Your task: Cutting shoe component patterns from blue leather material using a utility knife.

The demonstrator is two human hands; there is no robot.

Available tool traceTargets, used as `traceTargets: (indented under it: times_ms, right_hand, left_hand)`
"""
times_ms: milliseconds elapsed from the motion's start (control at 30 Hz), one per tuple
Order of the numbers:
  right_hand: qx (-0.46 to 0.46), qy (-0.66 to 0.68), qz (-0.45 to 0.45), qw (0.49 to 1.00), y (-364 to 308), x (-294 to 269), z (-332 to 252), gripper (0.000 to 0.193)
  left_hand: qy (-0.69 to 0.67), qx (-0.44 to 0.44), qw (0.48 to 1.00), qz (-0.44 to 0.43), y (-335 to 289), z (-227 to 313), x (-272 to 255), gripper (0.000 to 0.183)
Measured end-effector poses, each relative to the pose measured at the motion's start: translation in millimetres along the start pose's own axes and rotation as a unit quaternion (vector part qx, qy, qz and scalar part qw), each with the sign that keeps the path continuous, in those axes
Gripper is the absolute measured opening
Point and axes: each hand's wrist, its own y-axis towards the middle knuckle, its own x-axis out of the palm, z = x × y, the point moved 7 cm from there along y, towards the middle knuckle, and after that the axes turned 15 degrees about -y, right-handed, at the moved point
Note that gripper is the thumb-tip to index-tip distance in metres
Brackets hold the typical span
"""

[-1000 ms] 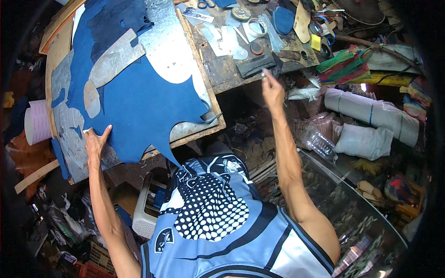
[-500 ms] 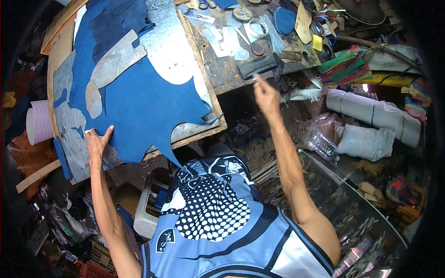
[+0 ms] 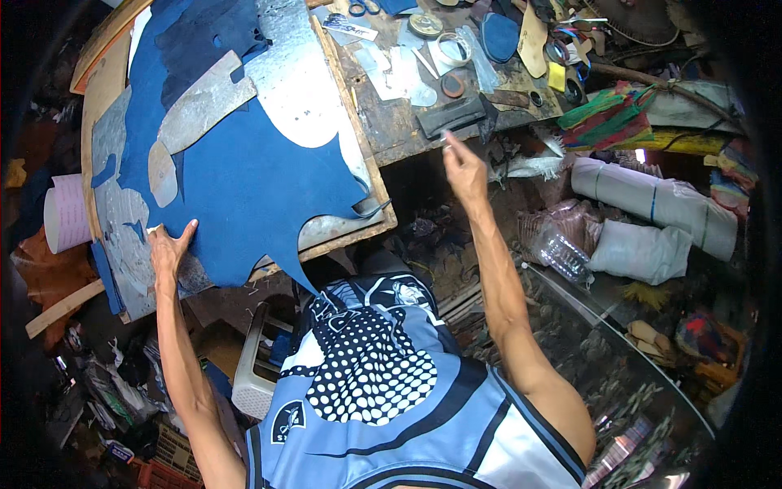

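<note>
A large sheet of blue leather (image 3: 261, 187) is spread over the board at the left. My left hand (image 3: 169, 248) rests on its near left edge, thumb and fingers apart. Two grey pattern pieces lie on the leather: a long notched one (image 3: 204, 102) and a small oval one (image 3: 162, 175). Out to the right, my right hand (image 3: 467, 171) is closed in a pinch. Something small and pale shows at its fingertips, too small to name. Those fingertips are at the near edge of a dark flat block (image 3: 450, 119) on the worn wooden bench (image 3: 383, 134).
A wooden strip (image 3: 358, 114) edges the board. Tape rolls (image 3: 453, 49), a round tin (image 3: 426, 25), scissors (image 3: 363, 7) and clear plastic pieces (image 3: 397, 73) lie on the bench. White wrapped rolls (image 3: 652, 191) and a plastic bottle (image 3: 565, 254) are at the right. A white stool (image 3: 256, 379) stands below.
My right hand has shifted very slightly left beside the dark block. My left hand keeps its place on the leather, and the whole view has slid a little.
</note>
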Motion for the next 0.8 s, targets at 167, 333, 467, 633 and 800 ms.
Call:
traceTargets:
  times_ms: [167, 333, 467, 633, 800]
  right_hand:
    - [-0.038, -0.002, -0.01, 0.999, -7.6, 14.9, 2.2, 0.035]
    - [-0.06, 0.007, 0.065, 0.996, 1.3, -2.2, 3.6, 0.034]
    - [0.006, 0.037, 0.056, 0.998, 7.4, -5.3, 7.3, 0.034]
    - [-0.047, -0.053, -0.006, 0.997, -8.0, 7.9, -9.4, 0.033]
    - [-0.069, -0.051, 0.033, 0.996, -11.0, 7.6, -7.2, 0.034]
  left_hand:
    - [-0.01, 0.017, 1.0, 0.012, 0.6, -9.3, -3.8, 0.108]
    - [-0.006, 0.013, 1.0, -0.001, 4.6, -11.0, -2.7, 0.108]
    - [-0.013, 0.0, 1.0, -0.009, 2.1, -6.2, -7.9, 0.107]
    - [0.002, -0.004, 1.0, -0.005, 5.5, -20.3, -6.4, 0.109]
    - [0.006, 0.0, 1.0, -0.015, 7.3, -22.4, -4.4, 0.109]
